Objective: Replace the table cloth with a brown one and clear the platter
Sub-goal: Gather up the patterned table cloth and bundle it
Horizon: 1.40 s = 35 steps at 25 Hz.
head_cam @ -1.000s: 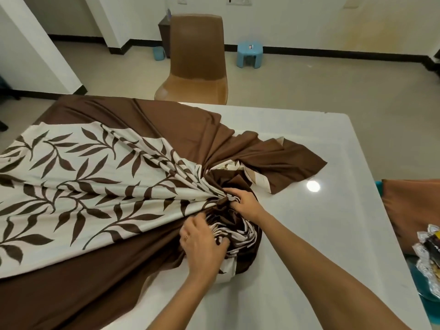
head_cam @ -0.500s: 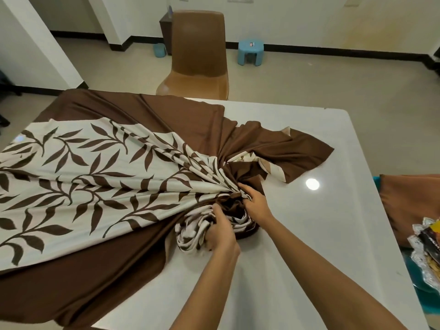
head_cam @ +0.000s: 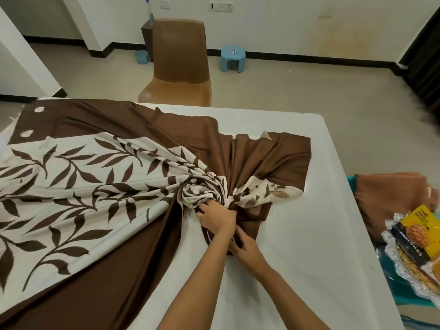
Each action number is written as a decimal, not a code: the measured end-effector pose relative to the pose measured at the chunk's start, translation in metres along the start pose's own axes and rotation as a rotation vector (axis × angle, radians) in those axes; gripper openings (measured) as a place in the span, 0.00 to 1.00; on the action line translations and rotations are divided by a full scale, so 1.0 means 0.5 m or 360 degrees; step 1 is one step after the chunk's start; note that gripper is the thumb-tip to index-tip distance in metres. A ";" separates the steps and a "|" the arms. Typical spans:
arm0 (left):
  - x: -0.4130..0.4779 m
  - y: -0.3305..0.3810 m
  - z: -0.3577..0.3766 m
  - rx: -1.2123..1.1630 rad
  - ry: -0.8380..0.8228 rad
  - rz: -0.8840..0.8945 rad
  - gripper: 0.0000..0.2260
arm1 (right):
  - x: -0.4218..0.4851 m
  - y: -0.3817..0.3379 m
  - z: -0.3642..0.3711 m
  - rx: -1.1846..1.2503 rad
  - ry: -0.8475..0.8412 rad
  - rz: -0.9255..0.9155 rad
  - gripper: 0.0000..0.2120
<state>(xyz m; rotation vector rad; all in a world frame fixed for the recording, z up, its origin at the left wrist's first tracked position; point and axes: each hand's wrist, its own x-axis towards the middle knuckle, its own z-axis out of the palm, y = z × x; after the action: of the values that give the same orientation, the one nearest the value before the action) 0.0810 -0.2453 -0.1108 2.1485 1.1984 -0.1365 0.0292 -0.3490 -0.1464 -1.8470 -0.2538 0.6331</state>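
A brown table cloth with a cream leaf-print panel (head_cam: 100,186) covers the left part of the white table (head_cam: 309,246), twisted into a bunch near the middle. My left hand (head_cam: 217,219), with a ring on it, grips that bunch from the near side. Just below it, my right hand (head_cam: 245,250) pinches a dark brown fold of the same cloth. A plain brown folded cloth (head_cam: 390,196) lies on a teal seat off the table's right edge. The silver platter (head_cam: 395,256) with snack packets (head_cam: 419,232) sits at the right edge of view.
A brown chair (head_cam: 181,67) stands at the table's far side. Behind it on the floor are a small blue stool (head_cam: 232,58) and a small blue tub (head_cam: 141,57). The table's right half is bare white surface.
The cloth has been gathered tighter and its bunch twisted. My left hand has moved up onto the bunch, and my right hand has dropped below it onto a brown fold.
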 end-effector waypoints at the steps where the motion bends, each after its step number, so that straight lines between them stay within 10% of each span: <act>1: 0.006 -0.006 0.002 0.0050 0.0007 0.0112 0.30 | -0.008 0.004 -0.012 0.0030 -0.0002 -0.0008 0.21; 6: 0.008 -0.031 -0.004 0.0243 -0.0059 0.0521 0.26 | -0.037 0.006 -0.003 0.0385 0.1012 0.0140 0.22; 18: 0.037 -0.077 -0.060 0.0864 -0.0582 0.1511 0.23 | 0.171 -0.063 -0.058 0.0102 0.1063 0.0593 0.41; 21: 0.059 -0.095 -0.090 0.1098 -0.0698 0.1851 0.22 | 0.203 -0.060 -0.090 0.0076 0.1159 0.0274 0.46; 24: 0.059 -0.114 -0.107 0.1420 -0.0814 0.2142 0.21 | 0.248 -0.064 -0.128 0.0097 0.0801 0.0072 0.47; 31: 0.065 -0.094 -0.105 0.1494 -0.0945 0.2451 0.16 | 0.276 -0.160 -0.060 -0.0837 -0.1000 -0.0060 0.42; 35: 0.102 -0.074 -0.134 0.1385 -0.0933 0.2541 0.13 | 0.267 -0.143 -0.064 -0.0760 -0.0913 -0.0137 0.22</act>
<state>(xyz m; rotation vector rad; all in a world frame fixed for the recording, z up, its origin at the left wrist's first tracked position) 0.0662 -0.1557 -0.0974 2.7581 -1.2251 -0.5529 0.1671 -0.2868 -0.1125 -2.0471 -0.9234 1.1071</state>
